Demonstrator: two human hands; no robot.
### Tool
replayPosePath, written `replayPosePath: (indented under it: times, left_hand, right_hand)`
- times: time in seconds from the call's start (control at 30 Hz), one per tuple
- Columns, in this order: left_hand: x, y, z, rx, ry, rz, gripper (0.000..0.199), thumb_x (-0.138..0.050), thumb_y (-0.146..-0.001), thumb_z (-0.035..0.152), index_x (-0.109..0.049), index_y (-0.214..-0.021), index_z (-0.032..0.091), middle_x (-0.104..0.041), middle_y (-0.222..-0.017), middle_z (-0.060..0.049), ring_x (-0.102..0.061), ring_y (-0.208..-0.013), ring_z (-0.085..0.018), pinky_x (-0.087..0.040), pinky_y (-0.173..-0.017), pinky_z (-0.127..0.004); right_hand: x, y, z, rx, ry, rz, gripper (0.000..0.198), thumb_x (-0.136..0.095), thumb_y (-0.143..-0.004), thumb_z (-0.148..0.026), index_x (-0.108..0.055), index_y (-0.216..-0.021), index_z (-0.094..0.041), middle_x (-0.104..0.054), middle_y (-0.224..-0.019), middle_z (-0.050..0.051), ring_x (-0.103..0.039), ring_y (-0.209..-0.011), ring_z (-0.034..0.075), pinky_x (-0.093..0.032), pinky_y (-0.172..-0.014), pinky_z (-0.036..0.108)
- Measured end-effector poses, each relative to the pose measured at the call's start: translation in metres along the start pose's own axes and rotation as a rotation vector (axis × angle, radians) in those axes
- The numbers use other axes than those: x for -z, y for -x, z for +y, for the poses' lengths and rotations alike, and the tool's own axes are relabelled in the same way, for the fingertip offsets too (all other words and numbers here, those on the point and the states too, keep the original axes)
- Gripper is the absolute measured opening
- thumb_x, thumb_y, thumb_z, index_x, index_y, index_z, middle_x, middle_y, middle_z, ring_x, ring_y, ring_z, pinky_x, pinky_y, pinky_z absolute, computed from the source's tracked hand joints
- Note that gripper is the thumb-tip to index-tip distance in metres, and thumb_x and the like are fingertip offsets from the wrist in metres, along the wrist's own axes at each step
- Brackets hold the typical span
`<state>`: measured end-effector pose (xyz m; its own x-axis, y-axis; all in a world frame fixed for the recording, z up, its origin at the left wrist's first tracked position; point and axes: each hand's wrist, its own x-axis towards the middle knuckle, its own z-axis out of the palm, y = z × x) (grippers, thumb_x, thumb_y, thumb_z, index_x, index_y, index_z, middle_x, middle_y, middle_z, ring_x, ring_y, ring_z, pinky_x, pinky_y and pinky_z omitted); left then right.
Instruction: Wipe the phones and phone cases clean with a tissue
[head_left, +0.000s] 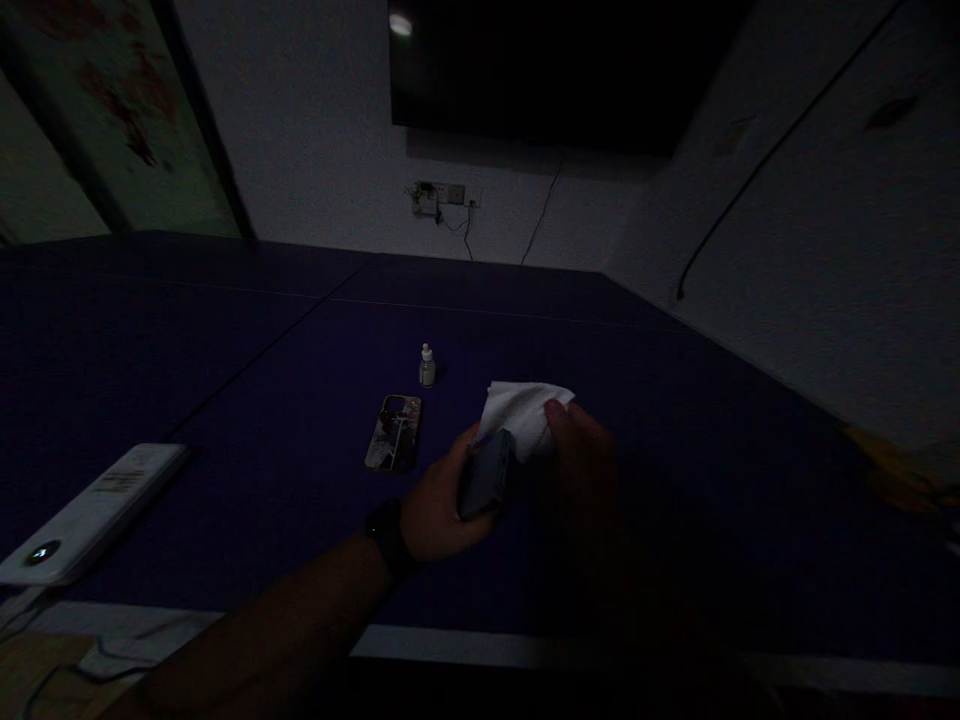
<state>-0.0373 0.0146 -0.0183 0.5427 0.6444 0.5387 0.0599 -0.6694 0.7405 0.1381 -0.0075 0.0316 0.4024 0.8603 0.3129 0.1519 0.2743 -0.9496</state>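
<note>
Gripped along its sides, a dark smartphone (486,474) is tilted in my left hand (435,510), which has a black watch (390,538) at the wrist. My right hand (585,455) pinches a white paper tissue (525,412) with the thumb on top. The tissue lies against the phone's far end. Left of my hands, a phone case (394,432) with a dark printed picture lies flat on the purple table surface (300,520). Behind the case stands a small dropper bottle (427,368) with a white cap.
A white power bank (97,515) with a lit round display and a cable lies at the left. On the far wall are power sockets (448,194) with cables, below a large dark screen (555,75). A yellowish item (892,470) sits at the right edge.
</note>
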Motion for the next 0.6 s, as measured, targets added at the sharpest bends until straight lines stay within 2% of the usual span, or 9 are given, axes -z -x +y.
replayPosePath:
  times: [0.07, 0.13, 0.23, 0.3, 0.4, 0.5, 0.6]
  left_hand:
    - [-0.001, 0.001, 0.0, 0.043, -0.061, -0.002, 0.061, -0.07, -0.078, 0.034, -0.048, -0.133, 0.018, -0.069, -0.113, -0.011, -0.067, -0.094, -0.025, -0.055, -0.083, -0.04]
    - [-0.001, 0.001, 0.0, 0.053, -0.078, 0.022, 0.053, -0.069, -0.08, 0.039, -0.053, -0.125, 0.018, -0.069, -0.112, -0.012, -0.066, -0.097, -0.026, -0.054, -0.085, -0.042]
    - [-0.001, 0.0, 0.0, 0.049, -0.06, 0.066, 0.051, -0.065, -0.083, 0.045, -0.055, -0.123, 0.016, -0.069, -0.112, -0.013, -0.066, -0.098, -0.027, -0.054, -0.085, -0.043]
    - [0.0, 0.0, -0.002, 0.053, -0.078, 0.088, 0.05, -0.062, -0.084, 0.048, -0.055, -0.122, 0.016, -0.07, -0.109, -0.013, -0.067, -0.096, -0.028, -0.054, -0.083, -0.043]
    - [0.001, 0.0, -0.006, 0.031, -0.094, 0.106, 0.056, -0.062, -0.083, 0.047, -0.053, -0.129, 0.016, -0.07, -0.118, -0.015, -0.067, -0.105, -0.03, -0.053, -0.091, -0.045]
    - [0.002, 0.002, -0.008, 0.006, -0.103, 0.085, 0.063, -0.064, -0.081, 0.05, -0.053, -0.134, 0.017, -0.069, -0.124, -0.015, -0.066, -0.11, -0.031, -0.051, -0.095, -0.045]
    - [0.0, 0.003, -0.01, 0.02, -0.104, 0.042, 0.074, -0.064, -0.079, 0.059, -0.051, -0.138, 0.016, -0.07, -0.117, -0.014, -0.068, -0.099, -0.03, -0.053, -0.086, -0.043]
  right_hand:
    - [0.001, 0.004, 0.0, 0.074, 0.027, -0.022, 0.036, -0.056, -0.095, -0.051, -0.075, -0.094, -0.02, -0.076, -0.083, 0.005, -0.072, -0.074, 0.021, -0.057, -0.06, 0.029]
    - [0.001, 0.008, 0.0, 0.235, 0.117, -0.177, 0.032, -0.054, -0.098, -0.045, -0.076, -0.107, -0.023, -0.078, -0.105, 0.007, -0.075, -0.097, 0.024, -0.061, -0.08, 0.034]
    - [-0.003, 0.011, -0.001, 0.527, 0.26, -0.382, 0.034, -0.048, -0.102, -0.033, -0.068, -0.129, -0.027, -0.07, -0.132, 0.007, -0.066, -0.124, 0.024, -0.053, -0.106, 0.039]
    - [-0.005, 0.01, -0.002, 0.68, 0.297, -0.424, 0.038, -0.045, -0.103, -0.026, -0.062, -0.137, -0.027, -0.067, -0.138, 0.007, -0.061, -0.131, 0.022, -0.05, -0.111, 0.039]
    - [-0.002, 0.005, -0.004, 0.867, 0.294, -0.493, 0.04, -0.045, -0.102, -0.02, -0.061, -0.138, -0.024, -0.068, -0.136, 0.009, -0.058, -0.135, 0.022, -0.05, -0.112, 0.041]
    - [0.007, 0.0, -0.005, 0.92, 0.285, -0.511, 0.039, -0.047, -0.101, -0.019, -0.063, -0.135, -0.024, -0.071, -0.131, 0.009, -0.062, -0.129, 0.023, -0.053, -0.108, 0.042]
    - [0.01, -0.003, -0.004, 0.829, 0.335, -0.435, 0.037, -0.046, -0.102, -0.021, -0.065, -0.133, -0.027, -0.073, -0.127, 0.007, -0.067, -0.123, 0.023, -0.056, -0.104, 0.042]
